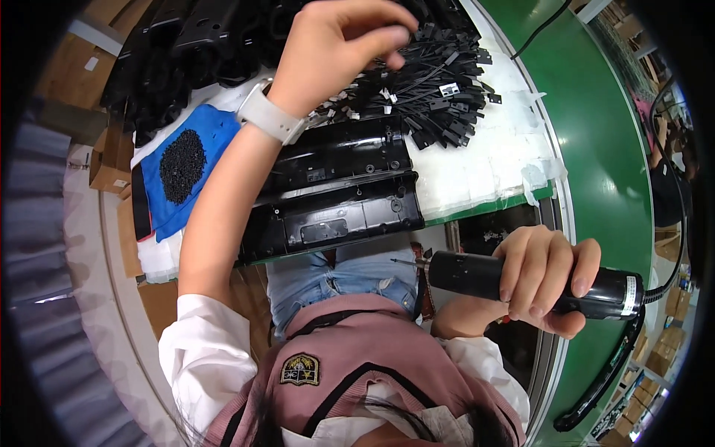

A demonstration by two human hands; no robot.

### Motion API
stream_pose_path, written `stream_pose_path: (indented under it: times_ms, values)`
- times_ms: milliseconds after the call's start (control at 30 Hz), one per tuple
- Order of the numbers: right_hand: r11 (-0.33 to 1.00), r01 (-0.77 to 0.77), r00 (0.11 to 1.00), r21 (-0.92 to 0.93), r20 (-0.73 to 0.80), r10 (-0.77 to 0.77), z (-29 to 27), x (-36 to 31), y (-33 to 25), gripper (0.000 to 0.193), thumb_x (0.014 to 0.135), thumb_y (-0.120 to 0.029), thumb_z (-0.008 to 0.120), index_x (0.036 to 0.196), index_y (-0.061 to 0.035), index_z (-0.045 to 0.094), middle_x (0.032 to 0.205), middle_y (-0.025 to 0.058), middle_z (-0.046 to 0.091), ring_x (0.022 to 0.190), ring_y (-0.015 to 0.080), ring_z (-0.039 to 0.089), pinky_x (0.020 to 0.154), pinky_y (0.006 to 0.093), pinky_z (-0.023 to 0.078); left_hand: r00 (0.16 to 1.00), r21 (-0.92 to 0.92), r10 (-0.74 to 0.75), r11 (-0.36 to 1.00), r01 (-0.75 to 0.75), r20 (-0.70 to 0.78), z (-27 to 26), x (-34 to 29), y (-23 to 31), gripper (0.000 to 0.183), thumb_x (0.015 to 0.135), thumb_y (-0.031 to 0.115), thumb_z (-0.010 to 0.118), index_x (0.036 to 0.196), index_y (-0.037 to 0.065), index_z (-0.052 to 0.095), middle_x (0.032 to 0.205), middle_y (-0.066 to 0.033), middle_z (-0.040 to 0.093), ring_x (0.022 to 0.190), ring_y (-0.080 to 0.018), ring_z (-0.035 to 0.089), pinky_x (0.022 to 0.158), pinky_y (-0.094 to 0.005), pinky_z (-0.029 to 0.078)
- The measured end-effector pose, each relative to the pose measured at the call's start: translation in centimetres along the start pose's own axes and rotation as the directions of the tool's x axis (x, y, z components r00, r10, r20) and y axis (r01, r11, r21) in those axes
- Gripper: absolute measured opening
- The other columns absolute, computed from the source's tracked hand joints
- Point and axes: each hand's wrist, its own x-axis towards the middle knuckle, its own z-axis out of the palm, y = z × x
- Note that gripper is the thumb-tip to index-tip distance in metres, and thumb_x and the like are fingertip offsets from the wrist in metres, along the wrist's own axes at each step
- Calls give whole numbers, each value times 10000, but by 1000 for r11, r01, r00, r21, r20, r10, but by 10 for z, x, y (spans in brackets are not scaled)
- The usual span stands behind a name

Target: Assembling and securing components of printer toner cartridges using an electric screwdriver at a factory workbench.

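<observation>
Electric screwdriver in the right hand, fingers wrapped round its black barrel, off the near edge of the bench; it looks rigid and fairly heavy, best gripped mid-barrel; its white label is too small to read; left hand curled over the cable heap, whether pinching anything I cannot tell; black panels lie nearer.
</observation>
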Motion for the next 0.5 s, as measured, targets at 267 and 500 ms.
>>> stream_pose_path:
  times_ms: [267,500]
  values:
    - [1000,-1,1000,-21,-11,1,4,1,-1,293,826,-178,687,961,-59,455,596,24,598,416,91,566,422,215,484,812,-207,90,945,-252,-577,-11,7,21,139,898,28,584,1023,6,640,899,-86,672,728,-121,645,593,-208,507]
    - [1000,-7,1000,-7,-13,7,3,-2,3,301,830,-186,695,959,-58,455,591,26,596,413,94,565,418,219,484,869,-234,-159,971,51,-468,-5,-10,37,144,850,3,608,992,-10,626,775,-80,646,571,-118,607,523,-191,470]
